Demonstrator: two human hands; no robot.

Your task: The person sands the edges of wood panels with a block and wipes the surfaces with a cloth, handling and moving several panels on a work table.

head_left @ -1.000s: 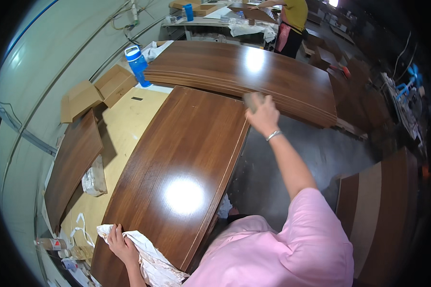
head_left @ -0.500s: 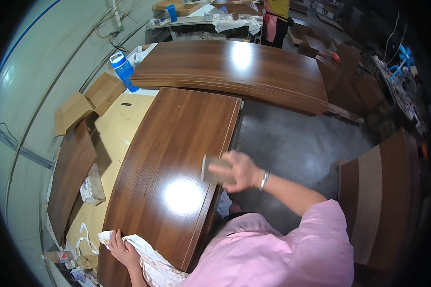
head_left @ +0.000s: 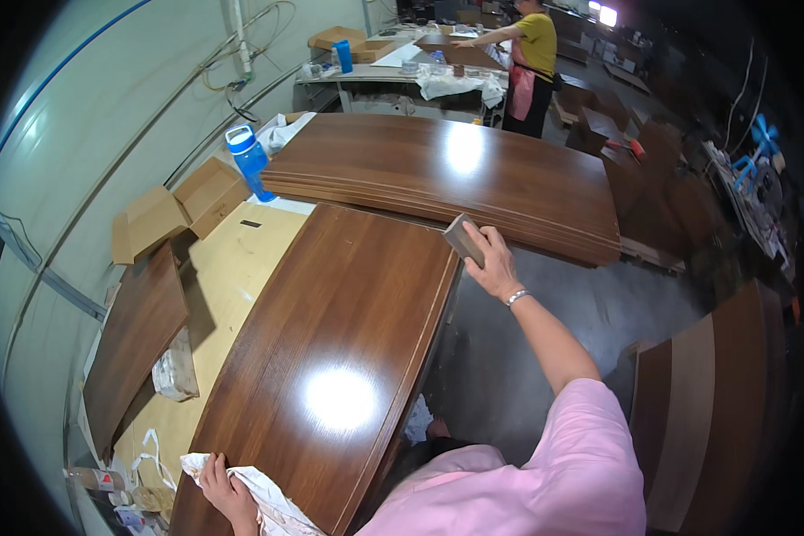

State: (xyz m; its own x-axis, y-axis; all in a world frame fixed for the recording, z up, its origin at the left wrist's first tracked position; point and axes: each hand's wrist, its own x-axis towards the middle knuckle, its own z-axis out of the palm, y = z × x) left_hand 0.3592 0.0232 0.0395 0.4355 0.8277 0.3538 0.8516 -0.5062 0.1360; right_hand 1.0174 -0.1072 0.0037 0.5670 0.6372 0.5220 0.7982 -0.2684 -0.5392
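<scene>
A dark brown wood panel (head_left: 330,295) with a glossy grain lies lengthwise in front of me. At its far right corner, my right hand (head_left: 496,262) grips a grey-brown sanding block (head_left: 464,241) with the fingers along its side. The block is tilted and sits at the panel's edge; whether it touches the wood I cannot tell. My left hand (head_left: 228,489) is closed on a crumpled white cloth (head_left: 272,506) at the panel's near left corner. Part of the cloth is hidden under the fingers.
Beyond lies a stack of brown panels (head_left: 438,170). A blue water bottle (head_left: 250,163), open cardboard box (head_left: 156,219) and leaning brown board (head_left: 138,330) are to the left. Curved panels (head_left: 688,402) stand at right. A person (head_left: 533,67) works at a far table (head_left: 366,75).
My right hand has carried the sanding block away from me along the panel's right edge to its far corner. The view has tilted up. My left hand remains on the cloth.
</scene>
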